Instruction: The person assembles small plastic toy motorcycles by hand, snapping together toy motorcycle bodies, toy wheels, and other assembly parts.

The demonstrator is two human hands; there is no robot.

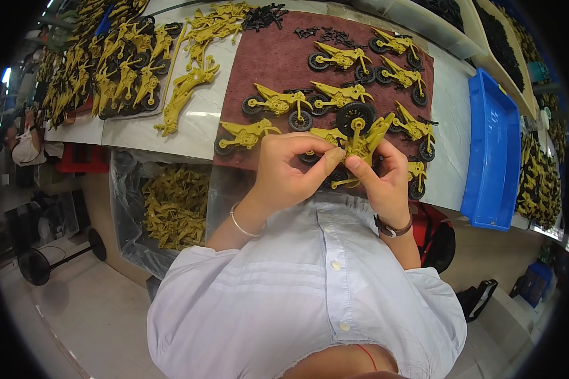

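Observation:
Above the near edge of the maroon cloth [246,69], my two hands meet at a yellow toy motorcycle body [360,146] with one black spoked wheel [355,119] pointing away from me. My right hand [387,180] is closed round the body, thumb pressed on its near side. My left hand [297,163] pinches thumb and forefinger together at the body's left side; whatever small part lies between those fingertips is hidden. Around them on the cloth lie several similar toy motorcycles [277,99], most with two black wheels, partly covered by my hands nearby.
Small black parts [264,17] are heaped at the cloth's far edge. Yellow bodies [184,95] lie to the left, beside a crowded tray of toy motorcycles [126,69]. A plastic-lined container of yellow parts [177,205] stands below the table. At right sits a blue tray [490,151].

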